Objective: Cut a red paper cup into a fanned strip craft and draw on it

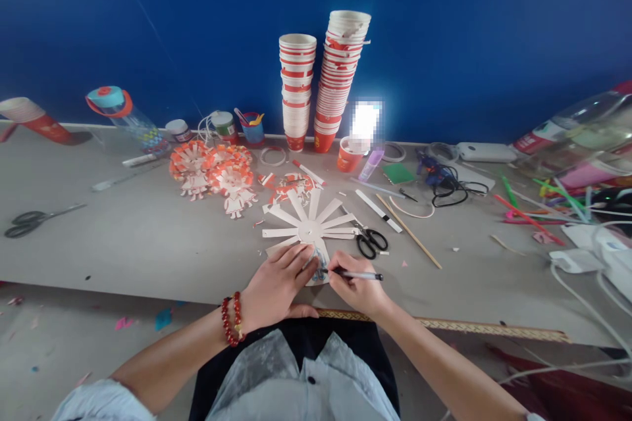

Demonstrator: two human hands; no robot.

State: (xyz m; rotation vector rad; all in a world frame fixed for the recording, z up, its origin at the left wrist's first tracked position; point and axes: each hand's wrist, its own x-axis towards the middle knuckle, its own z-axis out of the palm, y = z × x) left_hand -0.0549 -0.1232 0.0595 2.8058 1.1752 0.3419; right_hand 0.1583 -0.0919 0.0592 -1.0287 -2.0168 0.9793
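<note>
A white paper cup cut into strips (310, 231) lies spread out like a fan of rays on the table in front of me. On its near flap is a blue line drawing (320, 264), partly covered by my fingers. My left hand (277, 281) rests on that flap with its fingers stretched out flat and the thumb near the table edge. Pinched in my right hand (356, 288) is a pen (364, 275), its tip at the drawing. Black-handled scissors (373, 242) lie just right of the cut cup, their blades partly under its strips.
Finished orange-and-white paper figures (212, 171) lie left of centre. Two tall stacks of paper cups (297, 89) stand against the blue wall (197, 20). A wooden stick (409, 231), a glue gun (434, 170), bottles and pipe cleaners (530, 210) lie rightward; other scissors (34, 220) lie far left.
</note>
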